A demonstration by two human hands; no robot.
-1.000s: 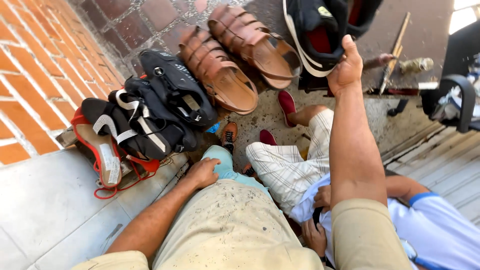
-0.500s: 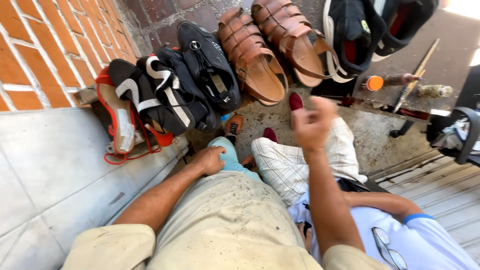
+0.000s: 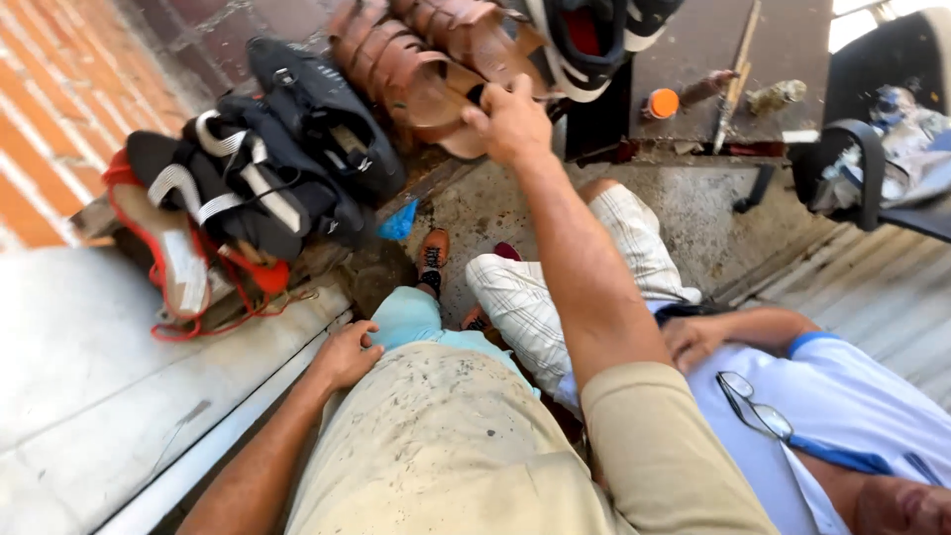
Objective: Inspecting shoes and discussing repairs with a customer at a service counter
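Head view: right hand (image 3: pixel 512 124) grips brown sandal (image 3: pixel 416 84) — left hand (image 3: pixel 347 355) loosely curled, empty, on knee (image 3: pixel 406 317).

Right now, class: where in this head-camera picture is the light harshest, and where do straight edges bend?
Head view: glare burns out the top right corner above the black chair; the brick wall is washed pale; the ledge edge bows from wide-angle distortion; the right hand on the brown sandal looks slightly soft; the left hand is sharp.

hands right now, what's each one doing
Left hand: empty, resting on own thigh.
Right hand: closed on a brown leather sandal.
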